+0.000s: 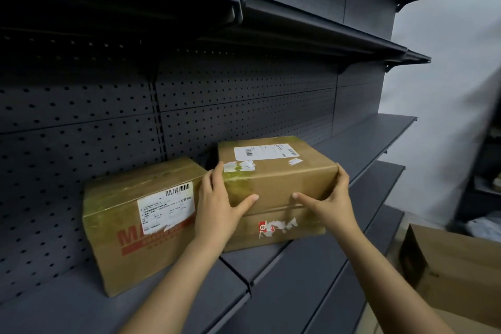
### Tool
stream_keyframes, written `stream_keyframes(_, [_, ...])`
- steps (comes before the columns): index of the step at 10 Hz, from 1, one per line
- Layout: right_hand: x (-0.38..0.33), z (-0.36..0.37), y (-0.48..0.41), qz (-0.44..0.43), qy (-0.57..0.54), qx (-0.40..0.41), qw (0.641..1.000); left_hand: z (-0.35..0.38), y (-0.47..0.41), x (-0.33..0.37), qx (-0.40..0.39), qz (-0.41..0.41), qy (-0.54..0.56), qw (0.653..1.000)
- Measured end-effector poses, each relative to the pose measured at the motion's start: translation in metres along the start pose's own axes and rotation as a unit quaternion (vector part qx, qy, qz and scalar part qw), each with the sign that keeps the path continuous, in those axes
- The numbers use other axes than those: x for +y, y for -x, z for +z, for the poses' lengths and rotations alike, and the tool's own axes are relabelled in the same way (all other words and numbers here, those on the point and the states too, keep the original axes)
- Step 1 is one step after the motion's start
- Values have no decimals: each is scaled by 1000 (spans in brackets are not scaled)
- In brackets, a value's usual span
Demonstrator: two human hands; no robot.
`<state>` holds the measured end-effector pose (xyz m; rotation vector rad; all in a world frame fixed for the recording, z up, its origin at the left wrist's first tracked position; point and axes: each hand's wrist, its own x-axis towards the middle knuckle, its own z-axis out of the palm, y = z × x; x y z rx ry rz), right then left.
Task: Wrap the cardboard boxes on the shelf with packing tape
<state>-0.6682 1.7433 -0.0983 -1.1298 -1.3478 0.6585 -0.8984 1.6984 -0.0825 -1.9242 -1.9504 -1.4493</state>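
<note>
At centre left of the frame, the left box (pixel 141 222), brown cardboard with a white label and red print, is seen on the dark metal shelf (pixel 311 266). Just beside it, at centre, the right box (pixel 273 179), glossy with tape and scarred by torn labels, is gripped at both front corners by the left hand (pixel 217 206) and the right hand (pixel 330 206). Bare shelf is left to its right.
</note>
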Motion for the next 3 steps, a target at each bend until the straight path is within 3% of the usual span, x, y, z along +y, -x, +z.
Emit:
stream_keyframes(1, [2, 4, 0, -13, 47, -3, 999, 0, 2, -5, 51, 43, -41, 997])
stream_keyframes(3, [-7, -3, 5, -58, 123, 5, 991, -13, 5, -5, 46, 69, -110, 990])
